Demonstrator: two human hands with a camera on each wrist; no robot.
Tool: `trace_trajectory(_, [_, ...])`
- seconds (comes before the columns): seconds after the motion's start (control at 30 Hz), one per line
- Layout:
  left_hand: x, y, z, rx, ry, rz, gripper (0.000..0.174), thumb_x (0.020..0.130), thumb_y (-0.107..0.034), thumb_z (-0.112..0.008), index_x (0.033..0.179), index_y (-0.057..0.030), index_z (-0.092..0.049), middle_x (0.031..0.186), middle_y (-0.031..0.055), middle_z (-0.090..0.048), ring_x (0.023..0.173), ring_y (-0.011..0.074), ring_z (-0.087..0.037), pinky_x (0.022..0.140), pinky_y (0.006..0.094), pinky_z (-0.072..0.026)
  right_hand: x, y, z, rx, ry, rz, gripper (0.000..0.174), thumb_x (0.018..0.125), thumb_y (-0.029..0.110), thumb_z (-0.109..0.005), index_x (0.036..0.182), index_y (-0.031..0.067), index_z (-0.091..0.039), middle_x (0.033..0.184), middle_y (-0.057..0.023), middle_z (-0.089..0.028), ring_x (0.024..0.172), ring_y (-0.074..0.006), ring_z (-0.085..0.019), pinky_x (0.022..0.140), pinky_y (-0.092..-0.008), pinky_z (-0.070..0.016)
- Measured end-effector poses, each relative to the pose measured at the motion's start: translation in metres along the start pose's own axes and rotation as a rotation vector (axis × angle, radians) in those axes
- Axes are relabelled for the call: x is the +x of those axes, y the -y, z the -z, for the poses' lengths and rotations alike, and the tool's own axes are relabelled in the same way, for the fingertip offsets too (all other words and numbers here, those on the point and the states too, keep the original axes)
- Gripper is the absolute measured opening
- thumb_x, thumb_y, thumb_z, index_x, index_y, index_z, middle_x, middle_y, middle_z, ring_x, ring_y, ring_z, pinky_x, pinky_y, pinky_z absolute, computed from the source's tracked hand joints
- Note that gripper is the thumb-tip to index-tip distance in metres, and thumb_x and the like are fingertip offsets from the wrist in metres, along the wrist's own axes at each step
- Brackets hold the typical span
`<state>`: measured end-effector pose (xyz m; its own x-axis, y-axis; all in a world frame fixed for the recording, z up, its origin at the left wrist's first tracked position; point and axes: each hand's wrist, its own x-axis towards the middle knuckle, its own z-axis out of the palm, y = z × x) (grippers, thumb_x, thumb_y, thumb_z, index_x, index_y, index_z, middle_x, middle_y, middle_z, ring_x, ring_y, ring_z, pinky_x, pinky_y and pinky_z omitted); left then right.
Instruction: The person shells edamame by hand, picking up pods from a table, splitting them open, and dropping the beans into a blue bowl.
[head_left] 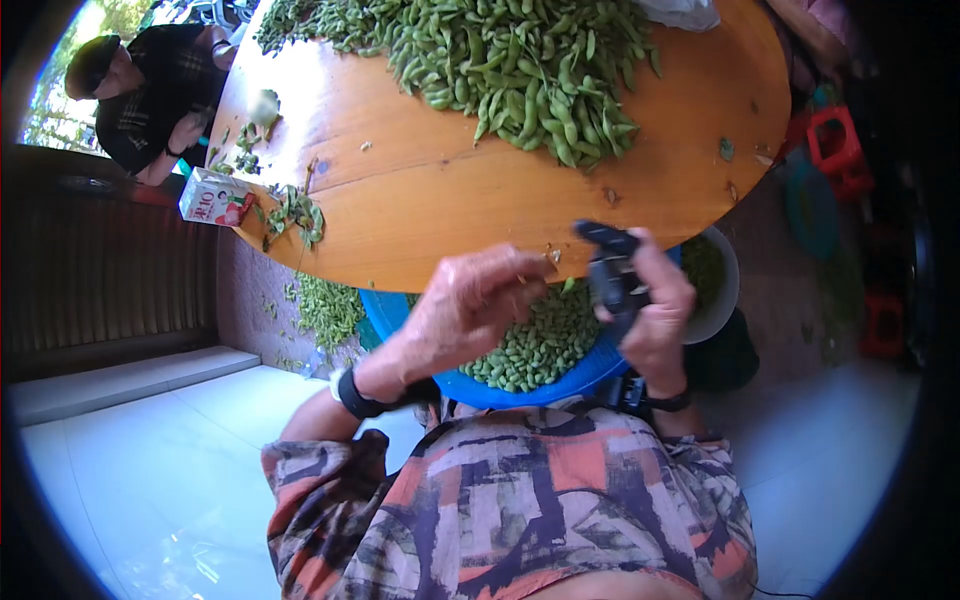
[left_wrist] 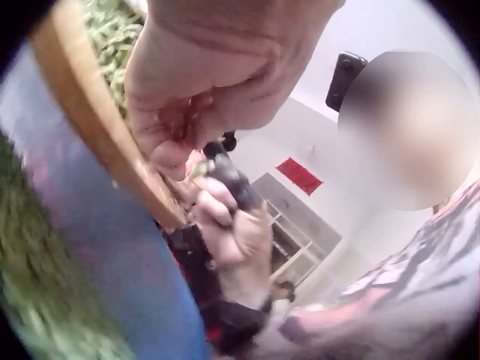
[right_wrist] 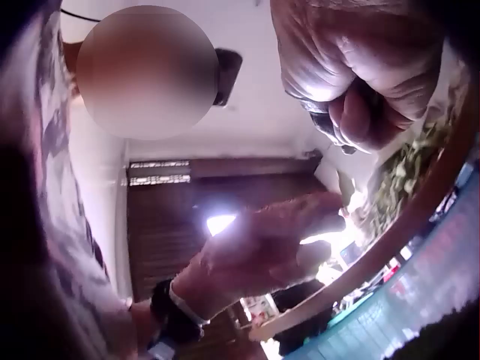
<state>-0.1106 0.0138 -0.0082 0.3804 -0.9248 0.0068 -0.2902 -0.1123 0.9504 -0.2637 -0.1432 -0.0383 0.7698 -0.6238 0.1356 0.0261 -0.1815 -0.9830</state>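
My right hand (head_left: 655, 310) grips a black hand tool (head_left: 615, 275), blurred in the head view, over the near edge of the wooden table. Facing it from the left, my left hand (head_left: 470, 300) has its fingers bent toward the tool, with a small green soybean pod (right_wrist: 346, 187) between its fingertips. Both hands are above a blue basin (head_left: 480, 392), which holds many trimmed soybean pods (head_left: 530, 355). A large heap of soybean pods (head_left: 530, 75) lies across the far part of the table (head_left: 400, 200).
A juice carton (head_left: 215, 197) and wilted leaves (head_left: 295, 215) lie at the table's left edge. Loose pods (head_left: 330, 310) cover some floor left of the basin. A pale bowl (head_left: 722, 290) stands right of it, red stools (head_left: 838, 150) farther right. Another person (head_left: 150, 95) sits at the upper left.
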Motion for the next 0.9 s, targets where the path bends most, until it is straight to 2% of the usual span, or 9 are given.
trace_trajectory(0.07, [0.026, 0.009, 0.031, 0.355, -0.085, -0.112, 0.033, 0.084, 0.01, -0.043, 0.109, 0.0018, -0.064, 0.083, 0.0056, -0.066, 0.067, 0.0087, -0.06, 0.061, 0.0257, -0.052, 0.002, 0.009, 0.022, 0.373, -0.179, -0.128, 0.031, 0.1, 0.023, -0.045, 0.103, -0.0021, -0.064, 0.084, -0.0016, -0.06, 0.061, -0.0045, -0.055, 0.052, -0.0179, -0.0463])
trace_trajectory(0.17, [0.069, 0.034, 0.07, 0.502, -0.311, -0.044, 0.017, 0.088, -0.001, -0.057, 0.102, 0.0013, -0.068, 0.075, 0.0086, -0.069, 0.064, 0.0087, -0.062, 0.058, 0.0248, -0.0522, -0.003, -0.001, 0.067, 0.038, -0.313, 0.074, 0.032, 0.1, 0.023, -0.048, 0.112, -0.0026, -0.062, 0.074, 0.0015, -0.053, 0.056, -0.0029, -0.047, 0.049, -0.0173, -0.0362])
trace_trajectory(0.2, [0.081, 0.039, 0.079, 0.509, -0.342, -0.009, 0.014, 0.083, -0.002, -0.058, 0.093, -0.0004, -0.067, 0.075, 0.0159, -0.068, 0.065, 0.027, -0.068, 0.064, 0.0343, -0.054, -0.011, -0.018, 0.088, 0.03, -0.353, 0.054, 0.03, 0.099, 0.023, -0.05, 0.111, -0.0024, -0.063, 0.072, 0.0017, -0.053, 0.056, -0.0028, -0.047, 0.05, -0.0172, -0.0363])
trace_trajectory(0.27, [0.096, 0.038, 0.082, 0.573, -0.315, 0.066, 0.014, 0.08, -0.011, -0.068, 0.09, -0.0008, -0.067, 0.077, 0.0161, -0.068, 0.071, 0.0289, -0.067, 0.067, 0.0366, -0.0528, -0.023, -0.031, 0.112, 0.011, -0.404, 0.021, 0.029, 0.098, 0.023, -0.052, 0.109, -0.0021, -0.063, 0.07, 0.0019, -0.053, 0.057, -0.0027, -0.047, 0.05, -0.0172, -0.0365])
trace_trajectory(0.43, [0.111, 0.043, 0.076, 0.701, -0.262, 0.011, 0.019, 0.077, -0.016, -0.074, 0.085, -0.0003, -0.066, 0.078, 0.0152, -0.066, 0.071, 0.0297, -0.065, 0.067, 0.0374, -0.0514, -0.03, -0.024, 0.116, -0.191, -0.431, -0.103, 0.025, 0.097, 0.019, -0.052, 0.107, 0.0, -0.064, 0.074, -0.0012, -0.058, 0.059, -0.0052, -0.052, 0.05, -0.0187, -0.0396])
trace_trajectory(0.53, [0.113, 0.059, 0.086, 0.699, -0.292, -0.058, 0.014, 0.077, -0.012, -0.072, 0.079, -0.0003, -0.064, 0.077, 0.0118, -0.063, 0.065, 0.0269, -0.062, 0.064, 0.0364, -0.0499, -0.009, 0.002, 0.074, -0.647, -0.182, 0.263, 0.02, 0.084, 0.004, -0.057, 0.102, -0.004, -0.063, 0.082, -0.0119, -0.058, 0.073, -0.0201, -0.059, 0.068, -0.0303, -0.047])
trace_trajectory(0.67, [0.091, 0.041, 0.089, 0.524, -0.239, 0.193, 0.01, 0.09, -0.009, -0.06, 0.088, -0.0006, -0.063, 0.075, 0.0047, -0.066, 0.062, 0.0109, -0.061, 0.057, 0.0262, -0.0482, -0.004, 0.012, 0.056, -0.489, -0.126, 0.233, 0.023, 0.074, -0.003, -0.065, 0.097, -0.0014, -0.066, 0.079, -0.0132, -0.057, 0.07, -0.0271, -0.059, 0.065, -0.0324, -0.047])
trace_trajectory(0.77, [0.064, 0.025, 0.087, 0.692, -0.286, 0.258, 0.015, 0.093, -0.015, -0.059, 0.092, 0.0002, -0.06, 0.069, 0.0019, -0.064, 0.058, 0.0076, -0.058, 0.055, 0.0242, -0.0468, -0.009, 0.008, 0.068, -0.444, -0.098, 0.185, 0.022, 0.073, -0.006, -0.063, 0.095, -0.0018, -0.066, 0.077, -0.0146, -0.058, 0.07, -0.0284, -0.061, 0.065, -0.033, -0.0476])
trace_trajectory(0.9, [0.029, 0.018, 0.079, 0.298, -0.282, 0.322, 0.006, 0.092, -0.006, -0.059, 0.09, -0.0008, -0.058, 0.076, 0.0043, -0.064, 0.062, 0.007, -0.056, 0.055, 0.0212, -0.0454, -0.019, 0.004, 0.082, -0.548, 0.053, 0.099, 0.028, 0.072, -0.007, -0.061, 0.099, -0.0037, -0.066, 0.077, -0.0156, -0.058, 0.069, -0.0289, -0.06, 0.065, -0.0319, -0.047])
